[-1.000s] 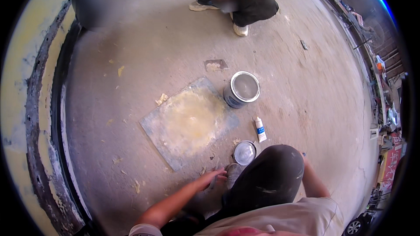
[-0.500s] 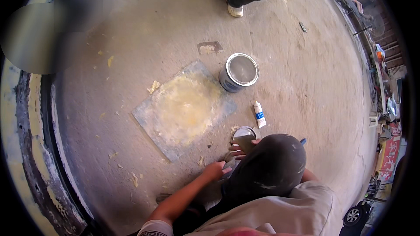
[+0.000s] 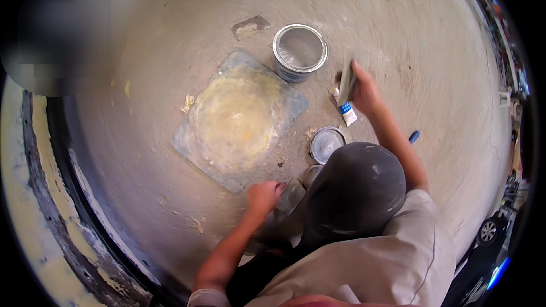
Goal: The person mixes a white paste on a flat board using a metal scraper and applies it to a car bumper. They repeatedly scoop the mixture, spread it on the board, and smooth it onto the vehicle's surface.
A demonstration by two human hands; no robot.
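Right hand: the right hand [image 3: 364, 88] is stretched forward over the concrete floor [image 3: 432, 45], arm nearly straight, with its fingers curled round a small white tube [image 3: 346, 99].
Tube: it hangs just right of the open tin and above the loose lid; its upper part is hidden inside the grip, and only the lower end shows, white with a blue patch.
Left hand: the left hand [image 3: 264, 196] is low and close to the body, forearm bent in from the lower edge, knuckles up; its fingers are folded over the top of a flat grey scraper blade [image 3: 291, 196].
Scraper: the blade rests against the floor at the near corner of the board; its handle is covered by the hand.
Board: a square grey mixing board [image 3: 239, 119] lies flat, its middle smeared with pale yellow putty.
Tin: a round metal tin [image 3: 300, 51] stands open at the board's far right corner, touching or nearly touching it; I cannot tell which.
Lid: a round silver lid [image 3: 326, 144] lies flat between the tube and the knee.
Hidden: a dark-clad knee [image 3: 355, 193] covers the floor beneath it; a small round object beside the scraper is half covered and hard to make out.
Cut off: a blue handle tip [image 3: 414, 136] peeks from behind the right forearm.
Edges: putty crumbs dot the floor; a dark curved rim [image 3: 62, 193] runs along the left.
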